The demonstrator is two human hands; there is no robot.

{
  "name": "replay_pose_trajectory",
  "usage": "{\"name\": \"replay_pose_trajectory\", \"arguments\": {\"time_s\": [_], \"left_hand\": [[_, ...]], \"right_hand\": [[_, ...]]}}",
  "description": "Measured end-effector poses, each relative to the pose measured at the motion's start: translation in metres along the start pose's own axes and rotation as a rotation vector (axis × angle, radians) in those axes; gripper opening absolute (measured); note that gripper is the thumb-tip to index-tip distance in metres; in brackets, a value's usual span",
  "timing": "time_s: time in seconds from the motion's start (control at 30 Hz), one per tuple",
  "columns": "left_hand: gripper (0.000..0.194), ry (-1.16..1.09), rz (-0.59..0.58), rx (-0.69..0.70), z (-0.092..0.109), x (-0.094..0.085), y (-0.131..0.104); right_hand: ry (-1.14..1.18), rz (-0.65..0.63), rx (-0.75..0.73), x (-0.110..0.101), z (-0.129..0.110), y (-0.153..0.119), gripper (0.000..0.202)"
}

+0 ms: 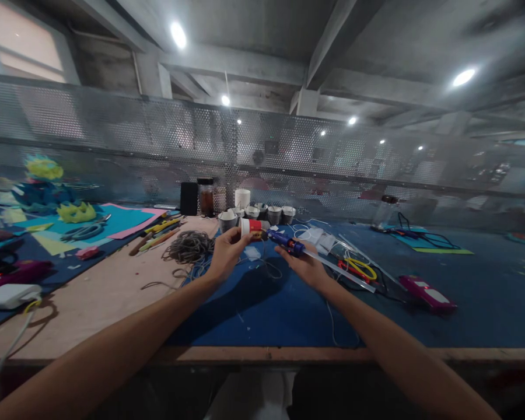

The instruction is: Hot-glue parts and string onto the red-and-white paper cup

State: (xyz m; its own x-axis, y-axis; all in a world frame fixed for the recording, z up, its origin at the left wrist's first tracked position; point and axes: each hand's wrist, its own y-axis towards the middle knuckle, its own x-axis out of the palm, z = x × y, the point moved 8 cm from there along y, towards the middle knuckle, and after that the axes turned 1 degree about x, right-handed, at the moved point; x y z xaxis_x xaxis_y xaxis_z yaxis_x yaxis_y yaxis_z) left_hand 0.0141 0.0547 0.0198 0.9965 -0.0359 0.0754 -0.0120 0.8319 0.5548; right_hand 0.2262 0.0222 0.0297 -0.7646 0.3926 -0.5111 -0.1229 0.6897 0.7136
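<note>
Holding a red-and-white paper cup (254, 228) on its side in the left hand (227, 251), fingers closed around its white end, above the blue part of the worktop (245, 326). Gripping a blue glue gun (289, 242) in the right hand (306, 265), pointing its nozzle toward the cup's other end; whether touching is too small to tell. Trailing a clear glue stick (341, 272) from the gun's rear. Working in front of a row of small grey cups (251, 214), just right of a tangled heap of grey cord (190, 246) and well left of a maroon box (426, 293).
</note>
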Motion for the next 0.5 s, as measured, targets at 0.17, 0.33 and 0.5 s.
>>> {"name": "replay_pose_trajectory", "arguments": {"time_s": [0.17, 0.33, 0.5], "left_hand": [[0.023, 0.020, 0.004, 0.000, 0.0006, 0.0000, -0.0008], [0.024, 0.008, 0.013, 0.000, 0.0007, -0.0006, -0.0003], [0.026, 0.036, 0.015, 0.011, 0.0026, -0.0017, -0.0001]], "right_hand": [[0.037, 0.011, 0.035, 0.0021, 0.0068, 0.0010, 0.034], [0.039, -0.013, 0.044, 0.0034, 0.0066, 0.0024, 0.036], [0.073, -0.014, 0.028, 0.0009, 0.0013, 0.0013, 0.037]]}}
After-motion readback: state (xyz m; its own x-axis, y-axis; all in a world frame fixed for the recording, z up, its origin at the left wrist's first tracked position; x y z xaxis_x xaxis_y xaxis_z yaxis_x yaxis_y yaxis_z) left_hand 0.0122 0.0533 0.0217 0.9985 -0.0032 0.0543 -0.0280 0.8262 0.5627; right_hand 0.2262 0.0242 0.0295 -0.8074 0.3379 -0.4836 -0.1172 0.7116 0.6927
